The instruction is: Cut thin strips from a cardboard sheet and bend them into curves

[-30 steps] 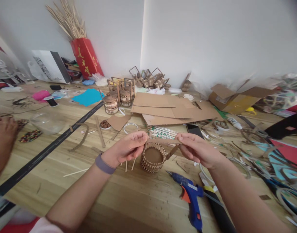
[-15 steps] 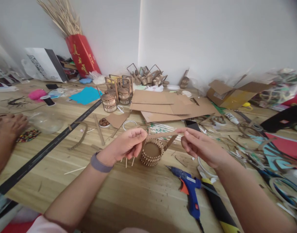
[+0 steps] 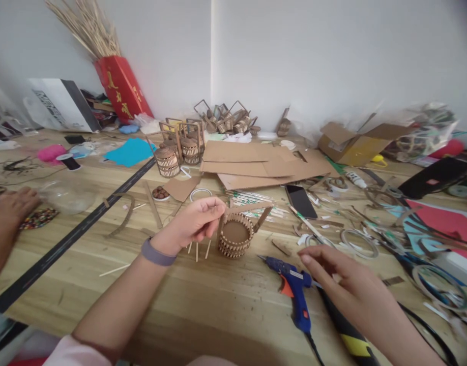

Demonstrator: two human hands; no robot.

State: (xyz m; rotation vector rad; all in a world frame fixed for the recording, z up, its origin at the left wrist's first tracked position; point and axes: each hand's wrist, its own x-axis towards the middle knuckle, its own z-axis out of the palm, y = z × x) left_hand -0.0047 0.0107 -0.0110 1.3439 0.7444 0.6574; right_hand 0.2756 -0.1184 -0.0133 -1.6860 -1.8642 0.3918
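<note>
My left hand [image 3: 201, 221] pinches the left end of a narrow cardboard strip [image 3: 251, 207] between thumb and fingers. That strip runs across above a small round woven basket [image 3: 235, 243], meeting an upright cardboard piece [image 3: 262, 219] on its right side. The basket stands on the wooden table, its round inner base visible. My right hand [image 3: 342, 279] is free of the strip, fingers apart and holding nothing, just right of a blue glue gun [image 3: 299, 297] with an orange trigger. The glue gun lies on its side.
Flat cardboard sheets [image 3: 249, 168], finished small baskets [image 3: 167, 161] and a phone [image 3: 301, 201] lie further back. Scraps and tape rolls [image 3: 358, 244] crowd the right. Another person's hand [image 3: 18, 208] is at the left, beside beads [image 3: 38, 218]. A black-and-yellow tool [image 3: 351, 335] lies near the glue gun.
My right hand has let go of the strip's right end and moved down and right, toward the glue gun. My left hand keeps its pinch. The phone now shows more fully.
</note>
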